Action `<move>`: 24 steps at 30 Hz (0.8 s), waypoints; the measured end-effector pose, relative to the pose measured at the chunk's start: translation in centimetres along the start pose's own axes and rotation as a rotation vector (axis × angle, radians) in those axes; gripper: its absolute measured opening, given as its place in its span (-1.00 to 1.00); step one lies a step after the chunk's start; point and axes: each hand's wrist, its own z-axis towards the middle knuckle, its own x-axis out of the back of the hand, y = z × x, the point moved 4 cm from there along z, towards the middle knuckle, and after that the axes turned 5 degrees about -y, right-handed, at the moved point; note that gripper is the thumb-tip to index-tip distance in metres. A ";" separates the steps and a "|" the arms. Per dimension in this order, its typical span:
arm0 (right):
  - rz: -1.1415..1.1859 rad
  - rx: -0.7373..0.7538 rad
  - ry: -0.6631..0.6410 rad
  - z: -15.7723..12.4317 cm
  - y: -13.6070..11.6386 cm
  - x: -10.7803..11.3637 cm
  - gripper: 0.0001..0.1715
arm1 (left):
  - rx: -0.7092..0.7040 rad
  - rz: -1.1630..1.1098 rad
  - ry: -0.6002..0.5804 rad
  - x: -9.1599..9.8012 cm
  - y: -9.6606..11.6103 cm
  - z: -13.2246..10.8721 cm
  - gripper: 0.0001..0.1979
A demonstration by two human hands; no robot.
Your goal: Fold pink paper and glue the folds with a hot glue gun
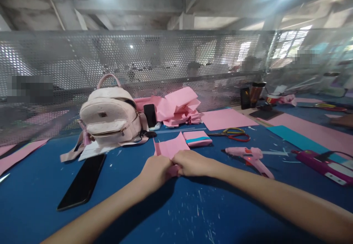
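A small piece of pink paper (171, 146) is gripped at its near edge by both hands, with its far side curling up. My left hand (156, 168) is closed on its left part; my right hand (191, 163) is closed on it just alongside, the two nearly touching. My fingertips are partly hidden. Just beyond my right hand lies a folded pink packet (197, 138) with a blue strip across it. A pink glue gun (249, 155) rests to the right on the blue table (198, 207), and scissors (234, 134) with yellow and red handles lie behind it.
A pale pink backpack (110, 115) and a black phone (82, 181) are on the left. Crumpled pink paper (180, 106) stands before the perforated metal divider (165, 52). Pink sheets (228, 119), a blue strip (300, 139) and a purple power strip (322, 166) lie rightward.
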 end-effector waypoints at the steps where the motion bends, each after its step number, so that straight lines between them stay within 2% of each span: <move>1: 0.006 -0.003 0.003 0.1 0.0 0.0 -0.81 | 0.008 -0.015 -0.001 -0.1 -0.2 0.0 -0.74; 5: 0.015 -0.007 0.013 0.2 0.3 0.1 -0.82 | 0.027 -0.042 -0.003 -0.1 -0.5 0.0 -0.69; 10: -0.003 0.001 0.004 0.0 0.6 0.2 -0.84 | 0.046 -0.031 -0.030 0.1 -0.8 -0.1 -0.84; 18: -0.026 -0.004 0.014 0.4 0.6 0.2 -0.91 | 0.020 -0.063 -0.092 0.6 -1.5 0.5 -0.87; 24: 0.034 0.015 0.032 0.5 2.2 0.4 -0.93 | -0.012 -0.164 -0.065 0.5 -3.0 0.2 -0.70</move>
